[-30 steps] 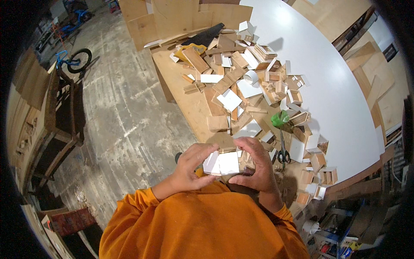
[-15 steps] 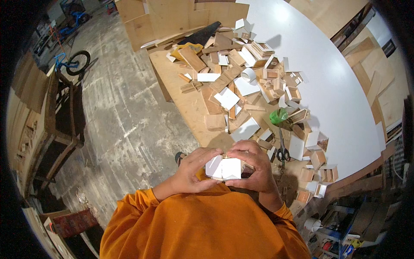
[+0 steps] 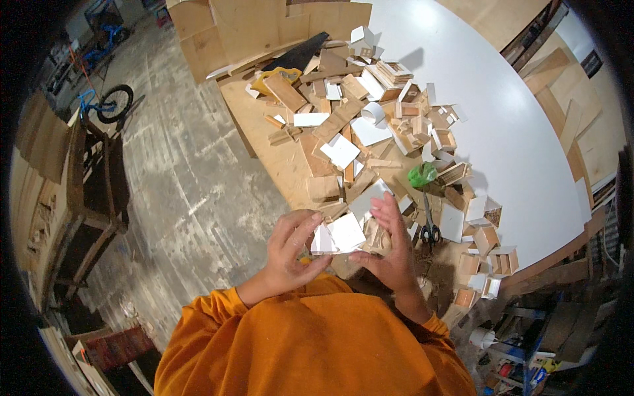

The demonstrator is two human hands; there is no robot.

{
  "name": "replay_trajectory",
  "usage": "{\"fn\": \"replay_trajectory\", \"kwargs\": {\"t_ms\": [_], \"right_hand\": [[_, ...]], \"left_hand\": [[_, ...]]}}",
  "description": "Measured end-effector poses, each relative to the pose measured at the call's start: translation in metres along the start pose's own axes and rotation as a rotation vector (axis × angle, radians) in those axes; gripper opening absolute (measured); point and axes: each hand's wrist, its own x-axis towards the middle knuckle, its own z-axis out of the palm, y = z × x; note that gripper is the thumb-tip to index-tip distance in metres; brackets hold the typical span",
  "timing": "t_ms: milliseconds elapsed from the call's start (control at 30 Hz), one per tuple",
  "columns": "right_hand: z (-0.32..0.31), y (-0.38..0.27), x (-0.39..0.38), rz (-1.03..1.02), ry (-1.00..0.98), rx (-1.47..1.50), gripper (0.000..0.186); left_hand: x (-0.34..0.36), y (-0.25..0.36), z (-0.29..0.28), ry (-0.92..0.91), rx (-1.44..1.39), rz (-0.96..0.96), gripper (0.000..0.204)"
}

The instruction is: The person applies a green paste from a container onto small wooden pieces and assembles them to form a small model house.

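My left hand [image 3: 288, 245] is closed on the left side of a small miniature house [image 3: 346, 232] with white roof panels, held in front of my chest. Two white faces of it show; its underside is hidden. At its right side my right hand [image 3: 395, 254] is spread, fingers raised off the piece and thumb close to its lower right corner. Whether that thumb touches it I cannot tell. Just beyond my hands lie loose wood scraps and a white panel [image 3: 365, 201]. Black-handled scissors [image 3: 430, 231] lie to the right of my right hand.
The wooden worktable holds a pile of wood offcuts, a handsaw with a yellow handle [image 3: 276, 79], a white roll [image 3: 373, 113] and a green plastic container [image 3: 422, 175]. Several miniature houses [image 3: 485, 211] stand along the right. A white board [image 3: 522, 152] covers the table's right part.
My right hand has opened and its fingers have lifted away from the miniature house. The house has tilted slightly, still in my left hand.
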Motion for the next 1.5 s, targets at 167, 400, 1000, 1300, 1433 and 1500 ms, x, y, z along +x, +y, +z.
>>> {"fn": "replay_trajectory", "kwargs": {"t_ms": [167,400,1000,1300,1433,1500], "right_hand": [[0.020,0.009,-0.017,0.267,-0.171,0.330,0.068],[0.029,0.012,-0.017,0.253,-0.124,0.616,0.069],[0.006,0.030,-0.012,0.443,-0.698,0.752,0.083],[0.000,-0.013,-0.032,0.481,-0.544,0.564,0.079],[0.001,-0.012,-0.046,0.390,-0.456,0.481,0.077],[0.000,-0.007,-0.054,0.345,-0.410,0.271,0.073]], "left_hand": [[0.013,0.000,0.012,0.069,0.106,0.070,0.075],[0.015,0.002,0.018,0.001,0.220,0.257,0.059],[-0.001,0.012,0.002,-0.347,-0.874,-0.855,0.092],[-0.031,0.010,-0.004,-0.338,-1.209,-1.152,0.070],[-0.036,0.015,-0.005,-0.342,-1.319,-1.142,0.063],[-0.034,0.017,-0.005,-0.355,-1.311,-1.113,0.061]]}}
